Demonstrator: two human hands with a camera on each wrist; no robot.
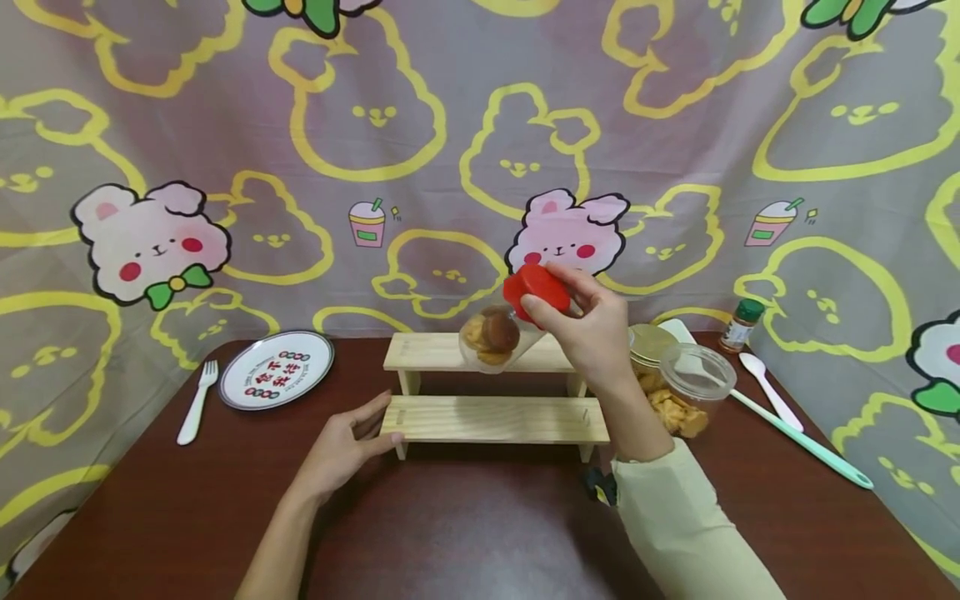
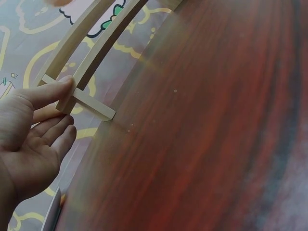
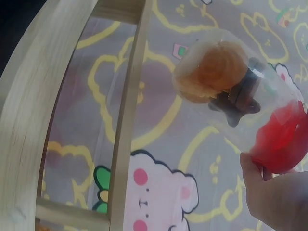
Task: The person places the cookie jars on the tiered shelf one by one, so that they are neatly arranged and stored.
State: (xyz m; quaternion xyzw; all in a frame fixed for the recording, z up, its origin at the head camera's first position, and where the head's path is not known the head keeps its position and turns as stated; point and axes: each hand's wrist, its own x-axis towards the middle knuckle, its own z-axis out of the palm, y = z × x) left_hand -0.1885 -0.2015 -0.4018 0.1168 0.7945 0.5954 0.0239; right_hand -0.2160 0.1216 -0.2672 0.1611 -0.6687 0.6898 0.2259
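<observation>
My right hand (image 1: pixel 588 329) grips the red lid (image 1: pixel 546 292) of a clear plastic jar (image 1: pixel 480 354), held tilted above the upper tier of a two-step wooden display rack (image 1: pixel 495 418). Inside the jar are brown and tan pieces; the right wrist view shows a dark star-shaped one (image 3: pixel 233 108) and a rounded tan one (image 3: pixel 224 65). At the left end of the rack's lower tier, my left hand (image 1: pixel 345 446) pinches the board, the thumb (image 2: pixel 55 91) lying against the wood. Part of the upper tier is hidden behind the jar and right hand.
At the left lie a white fork (image 1: pixel 197 404) and a printed plate (image 1: pixel 276 367). On the right stand a tub of tan pieces (image 1: pixel 678 412), a green-capped spice bottle (image 1: pixel 741 325), a white spoon (image 1: pixel 772 392) and a mint-handled utensil (image 1: pixel 810 446). A small black object (image 1: pixel 600 485) sits by the right sleeve.
</observation>
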